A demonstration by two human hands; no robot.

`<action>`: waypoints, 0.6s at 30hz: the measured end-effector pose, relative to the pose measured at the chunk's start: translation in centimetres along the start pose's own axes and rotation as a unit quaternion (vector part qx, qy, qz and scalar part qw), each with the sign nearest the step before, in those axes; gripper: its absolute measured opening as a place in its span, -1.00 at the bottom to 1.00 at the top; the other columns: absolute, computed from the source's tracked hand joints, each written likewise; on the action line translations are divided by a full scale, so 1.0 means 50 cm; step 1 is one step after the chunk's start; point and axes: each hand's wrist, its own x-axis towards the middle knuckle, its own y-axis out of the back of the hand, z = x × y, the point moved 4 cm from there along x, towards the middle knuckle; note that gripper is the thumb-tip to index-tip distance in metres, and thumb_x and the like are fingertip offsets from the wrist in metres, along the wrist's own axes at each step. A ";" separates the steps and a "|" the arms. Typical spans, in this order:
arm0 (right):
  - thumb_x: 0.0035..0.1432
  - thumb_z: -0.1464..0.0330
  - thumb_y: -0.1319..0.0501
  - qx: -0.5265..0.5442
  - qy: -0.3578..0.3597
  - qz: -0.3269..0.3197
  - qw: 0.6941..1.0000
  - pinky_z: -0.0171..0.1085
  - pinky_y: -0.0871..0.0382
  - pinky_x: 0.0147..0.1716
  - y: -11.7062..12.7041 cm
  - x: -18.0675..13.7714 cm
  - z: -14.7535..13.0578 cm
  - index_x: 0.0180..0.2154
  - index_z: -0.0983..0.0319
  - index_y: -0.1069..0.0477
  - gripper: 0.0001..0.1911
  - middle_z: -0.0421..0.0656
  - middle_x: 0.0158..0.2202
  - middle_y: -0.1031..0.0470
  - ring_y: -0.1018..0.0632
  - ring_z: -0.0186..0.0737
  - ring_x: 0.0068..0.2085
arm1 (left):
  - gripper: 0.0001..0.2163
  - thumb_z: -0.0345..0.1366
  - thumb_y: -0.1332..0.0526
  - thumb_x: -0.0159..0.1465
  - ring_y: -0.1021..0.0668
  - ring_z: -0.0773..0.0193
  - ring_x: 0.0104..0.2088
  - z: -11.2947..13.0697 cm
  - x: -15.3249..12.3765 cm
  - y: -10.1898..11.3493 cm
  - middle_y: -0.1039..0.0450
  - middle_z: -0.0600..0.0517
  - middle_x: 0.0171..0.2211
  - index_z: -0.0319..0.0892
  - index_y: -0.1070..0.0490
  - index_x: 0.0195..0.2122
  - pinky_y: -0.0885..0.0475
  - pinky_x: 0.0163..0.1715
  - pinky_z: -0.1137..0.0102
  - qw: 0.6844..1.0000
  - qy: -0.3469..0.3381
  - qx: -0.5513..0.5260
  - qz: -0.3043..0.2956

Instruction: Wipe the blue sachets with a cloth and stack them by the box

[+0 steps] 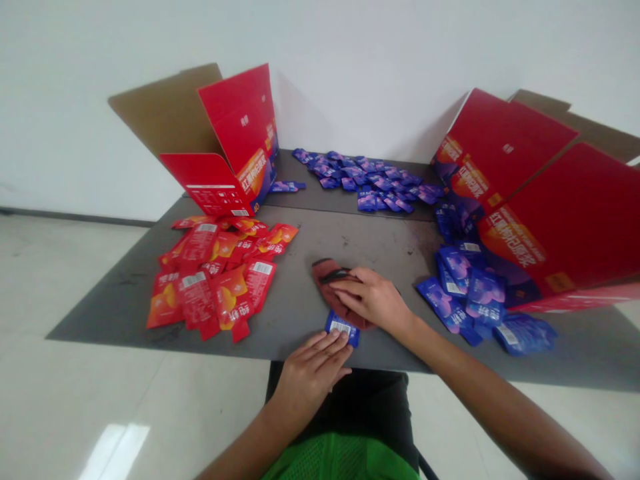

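A small blue sachet (341,326), its white barcode label facing up, lies near the front edge of the grey table. My left hand (316,365) presses it down with nearly straight fingers over its lower part. Just above, my right hand (374,297) grips a bunched reddish-brown cloth (329,291) with a dark edge. The cloth overlaps the sachet's upper end, so that part is hidden. Red-orange sachets (233,297) form a loose pile to the left. More blue sachets (485,297) are heaped to the right of my right hand.
An open red carton (245,143) stands behind the red pile. Another red carton (520,207) with raised flaps stands at the right, beside the blue heap. Several small blue-purple sachets (373,175) spread along the table's back, by the white wall (360,73). The grey tabletop (345,233) has dark scuffs.
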 end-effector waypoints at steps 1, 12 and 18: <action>0.42 0.22 -0.20 -0.024 -0.022 -0.002 0.999 -0.26 -0.44 -0.17 0.003 0.020 0.030 0.09 -0.01 -0.58 -0.71 -0.12 -0.14 -0.56 -0.57 -0.19 -0.14 | -0.76 -0.27 -0.19 0.49 -0.64 0.16 0.09 0.000 0.000 0.000 -0.61 -0.07 0.08 -0.21 -0.52 0.09 -0.55 0.16 0.20 1.000 -0.006 0.005 0.000; 0.41 0.21 -0.21 0.024 0.052 0.009 0.998 -0.27 -0.43 -0.16 0.018 -0.040 -0.076 0.01 -0.04 -0.60 -0.76 -0.17 -0.12 -0.56 -0.56 -0.22 -0.14 | -0.79 -0.24 -0.20 0.48 -0.71 0.17 -0.12 -0.004 -0.002 -0.001 -0.69 -0.02 -0.13 -0.19 -0.56 -0.01 -0.61 0.07 0.18 1.000 0.017 -0.006 0.002; 0.40 0.21 -0.22 -0.060 -0.055 -0.001 0.997 -0.27 -0.42 -0.20 0.007 0.045 0.063 0.02 -0.03 -0.62 -0.75 -0.12 -0.13 -0.57 -0.58 -0.19 -0.13 | -0.76 -0.24 -0.17 0.50 -0.64 0.16 0.09 -0.002 0.003 0.002 -0.61 -0.06 0.07 -0.21 -0.52 0.08 -0.55 0.15 0.22 1.000 -0.017 0.015 0.001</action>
